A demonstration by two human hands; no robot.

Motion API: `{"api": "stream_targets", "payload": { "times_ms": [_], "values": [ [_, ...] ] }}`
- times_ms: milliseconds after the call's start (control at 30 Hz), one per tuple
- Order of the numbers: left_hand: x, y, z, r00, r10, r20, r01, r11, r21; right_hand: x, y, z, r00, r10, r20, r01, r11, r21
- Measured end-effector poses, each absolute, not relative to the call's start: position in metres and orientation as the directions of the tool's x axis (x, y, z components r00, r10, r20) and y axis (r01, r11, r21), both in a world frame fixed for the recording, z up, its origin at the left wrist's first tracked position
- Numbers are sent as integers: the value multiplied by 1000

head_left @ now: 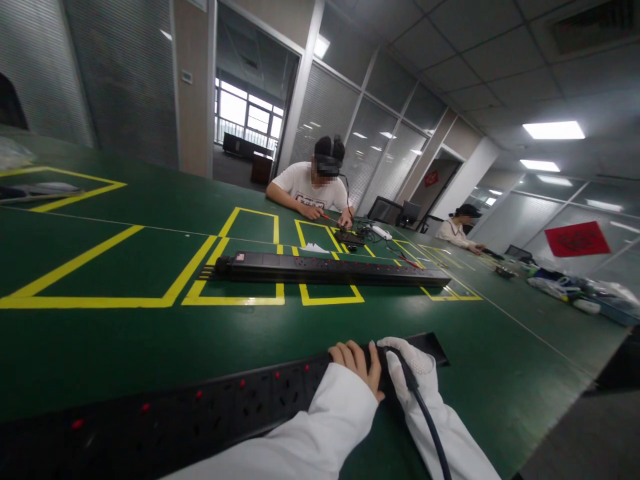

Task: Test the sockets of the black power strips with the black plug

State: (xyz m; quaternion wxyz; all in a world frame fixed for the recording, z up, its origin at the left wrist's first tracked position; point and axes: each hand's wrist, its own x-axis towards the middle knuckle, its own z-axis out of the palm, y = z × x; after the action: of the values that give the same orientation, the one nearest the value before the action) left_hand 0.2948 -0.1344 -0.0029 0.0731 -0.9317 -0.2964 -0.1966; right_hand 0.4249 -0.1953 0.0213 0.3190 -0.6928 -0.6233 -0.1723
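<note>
Socketed power strip (225, 403) runs eight to four o'clock. Left hand (356, 365) clamps it; right hand (423, 363), alongside, grips black cable (433, 427). Risk: cable tension could strain the cord entry or swing the strip.

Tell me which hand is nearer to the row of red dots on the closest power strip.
Left. The left hand rests on the power strip, just beyond the last visible red dot; the gloved right hand is farther right, at the black cable.
</note>
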Motion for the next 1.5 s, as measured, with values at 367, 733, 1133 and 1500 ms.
{"api": "stream_targets", "payload": {
  "times_ms": [367, 733, 1133, 1500],
  "values": [
    [296, -134, -4, 752, 528, 393, 579, -816, -11, 424, -195, 26, 180, 766, 617, 965, -16, -261],
    [295, -135, -2, 750, 533, 392, 582, -813, -7, 425, -195, 24, 224, 772, 596, 937, -2, -350],
    [297, -135, -4, 751, 531, 392, 579, -815, -4, 429, -196, 24, 187, 761, 622, 951, 20, -310],
    [298, -134, -6, 747, 529, 403, 572, -820, 18, 428, -200, 25, 96, 739, 666, 986, 23, -167]
  ]
}}
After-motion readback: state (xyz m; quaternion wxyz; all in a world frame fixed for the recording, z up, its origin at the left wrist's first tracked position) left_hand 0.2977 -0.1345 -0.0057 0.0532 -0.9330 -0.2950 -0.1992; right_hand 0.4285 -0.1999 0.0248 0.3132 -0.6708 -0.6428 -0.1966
